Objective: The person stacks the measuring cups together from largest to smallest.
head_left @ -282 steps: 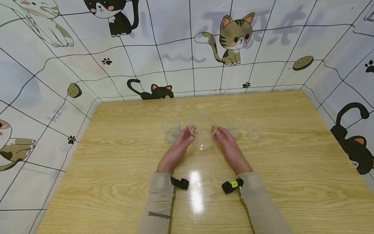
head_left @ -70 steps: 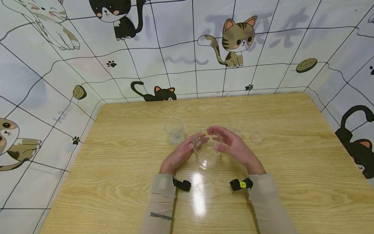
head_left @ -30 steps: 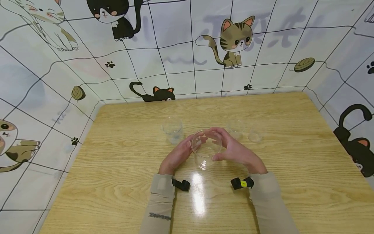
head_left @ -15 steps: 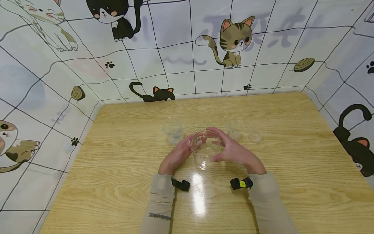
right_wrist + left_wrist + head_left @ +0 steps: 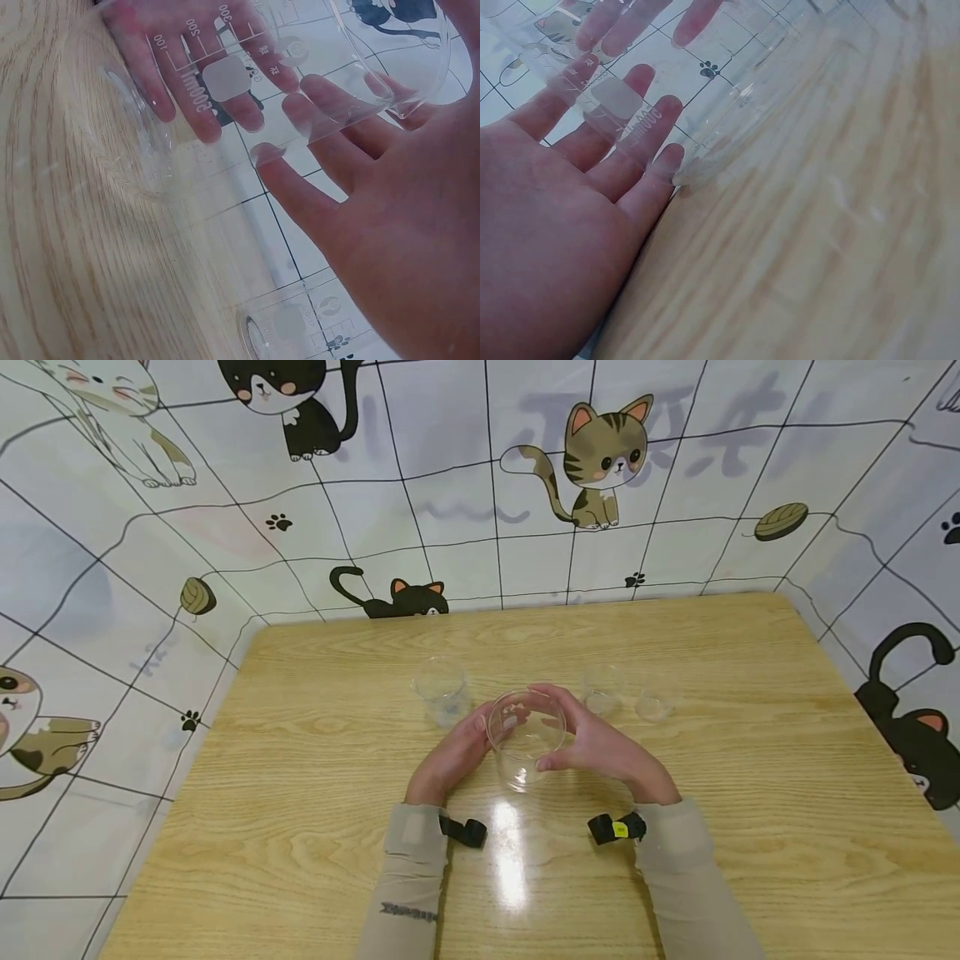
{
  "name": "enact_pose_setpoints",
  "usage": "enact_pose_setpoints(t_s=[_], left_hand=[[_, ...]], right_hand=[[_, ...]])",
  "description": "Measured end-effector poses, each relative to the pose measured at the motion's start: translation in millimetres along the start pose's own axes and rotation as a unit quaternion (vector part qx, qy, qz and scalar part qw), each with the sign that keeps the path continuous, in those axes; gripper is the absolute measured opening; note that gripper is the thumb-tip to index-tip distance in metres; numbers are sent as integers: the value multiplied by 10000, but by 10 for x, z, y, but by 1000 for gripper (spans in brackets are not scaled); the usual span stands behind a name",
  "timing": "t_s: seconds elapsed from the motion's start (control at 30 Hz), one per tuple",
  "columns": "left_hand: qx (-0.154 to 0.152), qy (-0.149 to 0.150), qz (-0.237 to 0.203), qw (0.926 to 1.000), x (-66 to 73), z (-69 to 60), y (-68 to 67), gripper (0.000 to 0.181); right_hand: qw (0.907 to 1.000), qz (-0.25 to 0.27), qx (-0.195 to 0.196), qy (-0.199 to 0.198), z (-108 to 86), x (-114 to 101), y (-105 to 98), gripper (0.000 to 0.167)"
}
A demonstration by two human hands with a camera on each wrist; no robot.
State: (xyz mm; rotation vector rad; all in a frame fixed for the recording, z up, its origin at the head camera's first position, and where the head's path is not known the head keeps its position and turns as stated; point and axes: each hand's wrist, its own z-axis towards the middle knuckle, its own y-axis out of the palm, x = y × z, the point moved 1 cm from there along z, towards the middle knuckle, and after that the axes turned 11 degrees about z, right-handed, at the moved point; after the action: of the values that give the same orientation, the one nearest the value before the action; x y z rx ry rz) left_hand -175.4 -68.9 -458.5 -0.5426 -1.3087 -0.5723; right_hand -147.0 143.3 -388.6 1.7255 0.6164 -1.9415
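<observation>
A large clear glass beaker [image 5: 527,752] with white graduations reading 500 ml stands on the table in front of me. My left hand [image 5: 459,752] holds its left side, thumb near the rim and fingers lying along the far wall. From the right, my right hand [image 5: 603,745] grips the glass, with its thumb on the near side and fingers reaching round the back. In the right wrist view, the printed scale of the beaker [image 5: 225,79] lies between both hands' fingers. Left fingertips [image 5: 667,112] rest against the glass in the left wrist view.
Behind my left hand stands a clear beaker [image 5: 441,693] with something faintly bluish in its lower part. Two smaller clear beakers [image 5: 602,692] are at the right behind my right hand. Cat-patterned wall panels [image 5: 457,543] border the wooden table [image 5: 315,760] at the back and sides.
Since the oldest frame, the large beaker has come nearer to me. My right hand has reached farther round it, its thumb moving down to the near side. In the last second, little has moved.
</observation>
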Motion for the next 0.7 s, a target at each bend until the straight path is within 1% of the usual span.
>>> enact_pose_setpoints(t_s=[0.07, 0.13, 0.17, 0.2, 0.23, 0.3, 0.37, 0.43, 0.47, 0.53, 0.6, 0.7], left_hand=[[-49, 78, -155, 9998, 45, -9, 12, 56], [-80, 80, -140, 9998, 98, -18, 24, 52], [-95, 78, -64, 9999, 124, -20, 31, 49], [-81, 47, 70, 9999, 148, -22, 36, 47], [-25, -46, 316, 9995, 170, -22, 41, 44], [16, -231, 670, 9975, 195, -19, 48, 41], [17, -362, 859, 9956, 205, -15, 53, 42], [-25, -379, 778, 9962, 198, -15, 53, 50], [-76, -326, 629, 9975, 191, -15, 53, 54], [-141, -242, 480, 9985, 177, -18, 48, 62], [-168, -194, 455, 9986, 167, -22, 42, 66], [-201, -121, 478, 9986, 162, -22, 34, 66]], right_hand=[[10000, -22, -14, -12, 2, 6, -2, 90], [10000, -48, -30, -53, 3, 9, -4, 90], [10000, -61, -26, -58, 2, 12, -4, 90], [10000, -79, -12, -48, -1, 15, -4, 90], [9999, -94, 0, -38, -3, 16, -3, 90], [9999, -111, 36, -7, -8, 21, -2, 90], [9999, -123, 68, 45, -13, 25, 1, 89], [9999, -133, 62, 68, -11, 27, 4, 90], [9999, -142, 49, 70, -10, 27, 5, 89], [9998, -183, 45, 102, -7, 23, 7, 89], [9997, -204, 58, 152, -4, 18, 7, 89], [9995, -201, 93, 227, -1, 8, 7, 88]])
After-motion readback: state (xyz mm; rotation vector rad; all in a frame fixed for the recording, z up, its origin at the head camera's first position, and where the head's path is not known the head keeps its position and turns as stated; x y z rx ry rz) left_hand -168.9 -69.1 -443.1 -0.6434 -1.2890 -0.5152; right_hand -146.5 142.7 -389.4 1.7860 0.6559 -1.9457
